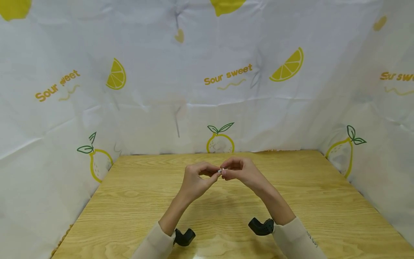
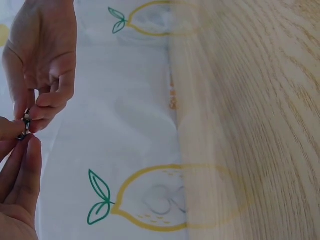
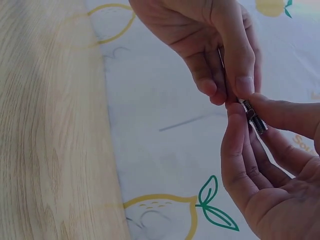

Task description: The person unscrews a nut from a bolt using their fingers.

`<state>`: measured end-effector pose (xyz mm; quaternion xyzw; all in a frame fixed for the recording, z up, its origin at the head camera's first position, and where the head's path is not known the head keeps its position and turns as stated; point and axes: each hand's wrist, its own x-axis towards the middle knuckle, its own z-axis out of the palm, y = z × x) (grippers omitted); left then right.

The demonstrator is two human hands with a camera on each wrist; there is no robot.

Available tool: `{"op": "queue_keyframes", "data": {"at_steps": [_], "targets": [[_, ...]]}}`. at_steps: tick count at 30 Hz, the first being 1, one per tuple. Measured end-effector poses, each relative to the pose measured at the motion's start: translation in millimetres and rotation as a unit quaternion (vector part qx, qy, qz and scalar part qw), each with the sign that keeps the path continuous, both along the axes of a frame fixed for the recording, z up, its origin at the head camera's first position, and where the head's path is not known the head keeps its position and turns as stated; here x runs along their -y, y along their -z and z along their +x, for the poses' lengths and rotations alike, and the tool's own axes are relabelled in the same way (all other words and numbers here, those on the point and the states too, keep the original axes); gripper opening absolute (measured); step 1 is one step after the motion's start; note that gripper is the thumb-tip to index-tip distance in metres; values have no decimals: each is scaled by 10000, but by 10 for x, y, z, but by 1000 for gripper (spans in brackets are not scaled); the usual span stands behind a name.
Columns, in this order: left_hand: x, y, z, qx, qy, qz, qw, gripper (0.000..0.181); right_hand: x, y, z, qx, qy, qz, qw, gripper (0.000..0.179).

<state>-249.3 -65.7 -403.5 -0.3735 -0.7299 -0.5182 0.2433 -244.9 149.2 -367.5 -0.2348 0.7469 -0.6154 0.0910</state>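
Above the far half of the table, both hands meet at a small silver metal piece with ridged edges (image 3: 256,118). My left hand (image 1: 197,178) pinches one end of it between thumb and fingers. From the other side, my right hand (image 1: 244,172) pinches it too, thumb and fingertips almost touching those of the left. In the left wrist view the metal piece (image 2: 27,120) appears as a dark, shiny bit between the fingertips. Fingers cover much of it, and I cannot tell its exact kind.
A wooden table (image 1: 136,201) spreads beneath the hands. White cloth printed with lemons (image 1: 155,79) hangs at the back and both sides. Beige sleeves cover the forearms, and a black wrist device (image 1: 185,237) sits at the left wrist, another (image 1: 260,227) at the right.
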Motion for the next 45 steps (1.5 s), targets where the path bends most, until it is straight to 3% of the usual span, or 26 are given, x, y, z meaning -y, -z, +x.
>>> {"op": "queue_keyframes", "data": {"at_steps": [11, 21, 30, 40, 45], "targets": [[-2, -4, 0, -21, 7, 57, 10000, 6, 4, 0, 1, 59, 174, -13, 9998, 30], [-16, 10, 9, -24, 36, 217, 9998, 4, -7, 2, 10, 83, 71, -96, 9999, 34], [0, -16, 15, 237, 99, 212, 9994, 6, -15, -5, 11, 36, 311, -45, 9995, 32], [7, -22, 25, 216, 3, 248, 9995, 5, -17, -13, 6, -17, -11, -81, 10000, 31], [4, -10, 28, 240, 33, 255, 9994, 5, -14, -8, 10, -95, 43, -73, 9999, 31]]}}
